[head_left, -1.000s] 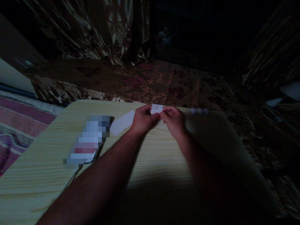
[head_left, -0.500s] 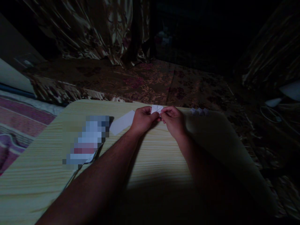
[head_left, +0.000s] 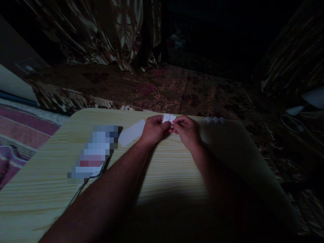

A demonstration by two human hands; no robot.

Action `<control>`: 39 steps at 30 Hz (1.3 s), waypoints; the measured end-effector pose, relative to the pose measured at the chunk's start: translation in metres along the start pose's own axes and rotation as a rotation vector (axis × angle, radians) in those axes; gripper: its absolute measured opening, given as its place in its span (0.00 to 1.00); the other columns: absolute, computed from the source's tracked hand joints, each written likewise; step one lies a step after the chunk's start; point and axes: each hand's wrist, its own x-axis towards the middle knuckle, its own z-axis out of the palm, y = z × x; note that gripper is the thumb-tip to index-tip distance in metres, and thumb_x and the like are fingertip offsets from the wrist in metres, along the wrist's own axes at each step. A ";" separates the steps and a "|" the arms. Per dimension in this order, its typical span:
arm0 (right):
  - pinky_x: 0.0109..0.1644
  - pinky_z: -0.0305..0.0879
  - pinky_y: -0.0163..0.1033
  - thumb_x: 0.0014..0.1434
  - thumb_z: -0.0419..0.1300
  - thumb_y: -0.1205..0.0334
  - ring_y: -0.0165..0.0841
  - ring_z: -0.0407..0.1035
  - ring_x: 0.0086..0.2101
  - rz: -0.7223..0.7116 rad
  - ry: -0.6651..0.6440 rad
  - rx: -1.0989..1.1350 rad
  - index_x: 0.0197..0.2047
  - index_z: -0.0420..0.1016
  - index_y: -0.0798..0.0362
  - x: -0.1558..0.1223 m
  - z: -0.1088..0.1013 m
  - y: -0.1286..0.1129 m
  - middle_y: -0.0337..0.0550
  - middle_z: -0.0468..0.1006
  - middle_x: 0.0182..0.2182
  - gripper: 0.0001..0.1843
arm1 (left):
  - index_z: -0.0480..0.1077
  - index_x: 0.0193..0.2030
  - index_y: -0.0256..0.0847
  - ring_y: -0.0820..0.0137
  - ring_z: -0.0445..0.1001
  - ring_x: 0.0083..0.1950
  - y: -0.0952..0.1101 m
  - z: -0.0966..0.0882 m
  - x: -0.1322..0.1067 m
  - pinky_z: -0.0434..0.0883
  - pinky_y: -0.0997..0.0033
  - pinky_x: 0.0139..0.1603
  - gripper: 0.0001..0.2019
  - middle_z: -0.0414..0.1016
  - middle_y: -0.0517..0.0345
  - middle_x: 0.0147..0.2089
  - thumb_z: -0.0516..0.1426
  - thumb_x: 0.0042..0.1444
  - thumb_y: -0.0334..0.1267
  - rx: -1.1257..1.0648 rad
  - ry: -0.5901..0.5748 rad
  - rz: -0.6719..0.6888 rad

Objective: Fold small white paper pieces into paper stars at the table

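Observation:
A small white piece of folded paper (head_left: 168,117) with crease lines is held up between my two hands, over the far part of the table. My left hand (head_left: 154,129) is closed on its left side, the thumb lying across its lower edge. On the right side, my right hand (head_left: 186,130) pinches the paper's edge between thumb and fingers. The lower part of the paper is hidden by my fingers. Flat on the table just left of my left hand lies a white strip of paper (head_left: 132,132).
On the pale wooden table (head_left: 174,168), a pixel-blurred object (head_left: 95,148) with a cable lies at the left. Several small folded paper pieces (head_left: 215,120) sit in a row at the far right. Behind are a patterned cloth surface (head_left: 152,86) and a curtain (head_left: 121,30).
The folded paper has tilted slightly between my fingers, and my right fingers have shifted a little. Both hands stay in the same place and keep hold of it.

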 end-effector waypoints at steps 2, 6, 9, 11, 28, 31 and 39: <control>0.25 0.64 0.31 0.50 0.61 0.64 0.26 0.68 0.21 0.011 -0.004 0.006 0.29 0.70 0.51 0.000 0.000 0.000 0.32 0.73 0.19 0.03 | 0.74 0.29 0.35 0.71 0.73 0.23 0.000 0.000 0.000 0.67 0.74 0.24 0.08 0.77 0.54 0.25 0.63 0.45 0.37 -0.005 -0.004 -0.004; 0.25 0.65 0.32 0.49 0.61 0.65 0.26 0.69 0.20 0.018 -0.031 0.022 0.29 0.70 0.51 0.000 0.000 0.000 0.32 0.73 0.19 0.03 | 0.73 0.28 0.35 0.71 0.73 0.22 -0.001 -0.001 0.001 0.67 0.73 0.24 0.07 0.76 0.54 0.24 0.63 0.45 0.37 -0.022 -0.010 -0.004; 0.25 0.65 0.31 0.48 0.61 0.66 0.26 0.69 0.20 0.006 -0.045 0.037 0.28 0.69 0.52 0.000 0.000 0.000 0.32 0.73 0.18 0.03 | 0.73 0.29 0.35 0.71 0.73 0.23 -0.002 -0.002 0.001 0.68 0.73 0.25 0.06 0.76 0.55 0.23 0.62 0.46 0.36 -0.011 -0.023 -0.001; 0.25 0.65 0.31 0.47 0.61 0.67 0.26 0.69 0.19 0.000 -0.057 0.044 0.28 0.69 0.52 0.001 -0.001 0.002 0.31 0.72 0.17 0.03 | 0.72 0.28 0.35 0.71 0.73 0.23 -0.003 -0.003 0.002 0.68 0.73 0.25 0.05 0.76 0.55 0.24 0.61 0.47 0.36 -0.001 -0.030 0.001; 0.24 0.66 0.31 0.49 0.63 0.66 0.26 0.69 0.19 -0.013 -0.063 0.091 0.31 0.69 0.52 0.000 0.000 0.000 0.32 0.74 0.18 0.06 | 0.73 0.29 0.34 0.72 0.73 0.23 0.001 -0.003 0.001 0.67 0.73 0.26 0.11 0.76 0.54 0.25 0.65 0.45 0.42 -0.063 -0.040 -0.047; 0.24 0.65 0.31 0.50 0.62 0.65 0.25 0.69 0.20 -0.025 -0.062 0.055 0.33 0.70 0.52 0.000 0.000 0.002 0.32 0.74 0.19 0.06 | 0.74 0.29 0.34 0.73 0.72 0.23 0.003 -0.003 0.000 0.67 0.74 0.27 0.11 0.76 0.54 0.25 0.65 0.46 0.41 -0.093 -0.054 -0.048; 0.28 0.69 0.33 0.52 0.62 0.63 0.29 0.74 0.24 -0.116 0.028 -0.014 0.31 0.72 0.52 -0.003 0.002 0.004 0.36 0.78 0.22 0.03 | 0.74 0.29 0.33 0.74 0.71 0.23 0.013 0.000 -0.003 0.66 0.75 0.27 0.10 0.75 0.56 0.23 0.65 0.46 0.40 -0.142 -0.093 -0.039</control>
